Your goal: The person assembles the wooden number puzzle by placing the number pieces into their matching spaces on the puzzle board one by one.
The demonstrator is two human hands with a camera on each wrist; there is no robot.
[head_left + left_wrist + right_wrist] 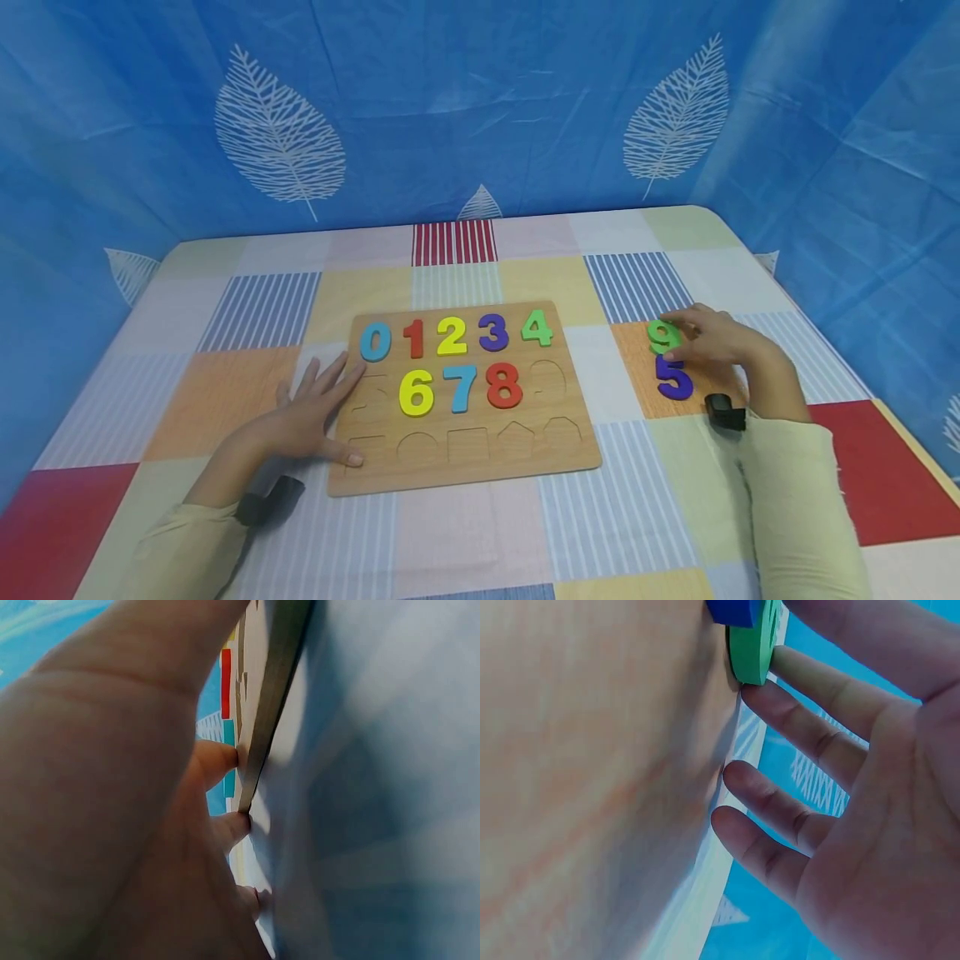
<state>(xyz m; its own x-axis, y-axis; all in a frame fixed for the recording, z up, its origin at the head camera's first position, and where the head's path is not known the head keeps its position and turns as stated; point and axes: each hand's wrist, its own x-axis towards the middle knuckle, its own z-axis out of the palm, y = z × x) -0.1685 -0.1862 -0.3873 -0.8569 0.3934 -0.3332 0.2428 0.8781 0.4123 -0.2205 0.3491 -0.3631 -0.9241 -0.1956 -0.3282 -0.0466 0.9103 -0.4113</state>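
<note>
My left hand (303, 417) lies with spread fingers over the left edge of a wooden number board (465, 479). Its thumb rests on the lower left corner, and its index fingertip is just below the blue 0 (364, 342). On the right, my right hand (716, 337) pinches a green number 9 (663, 337), thumb at its lower side and index finger at its top. In the right wrist view, the other fingers stretch out close over the cloth. A purple number 5 (675, 382) lies right below the 9, near the thumb.
Numbers 1, 2, 3, 4 and 6, 7, 8 (504, 386) sit on the board. Recessed outlines show in its middle row and bottom row (467, 444). A patchwork cloth (465, 542) covers the table; a blue leaf-print curtain (480, 100) hangs behind.
</note>
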